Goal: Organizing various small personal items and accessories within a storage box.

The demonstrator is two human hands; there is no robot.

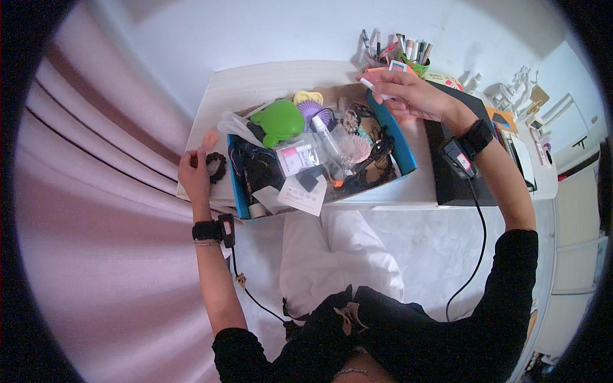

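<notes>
My right hand (407, 93) holds a small white tube (376, 88) above the back right corner of a blue cardboard box (404, 151). At the desk's left edge, my left hand (194, 172) is beside a dark scrunchie (218, 167) and a pinkish-orange item (210, 138); whether its fingers grip anything cannot be told. The box is full of mixed things: a green turtle-shaped toy (282, 119), a purple ridged item (313, 112), a white-capped tube (325, 134), a clear packet (299, 155), a pink spiky item (359, 148) and a printed white card (304, 194).
Pens and brushes stand in a green cup (416, 64) at the back. A black flat case (455, 163) lies right of the box, with notebooks (522, 158) and a white figurine (519, 88) beyond. Pink curtains (119, 239) hang along the left side.
</notes>
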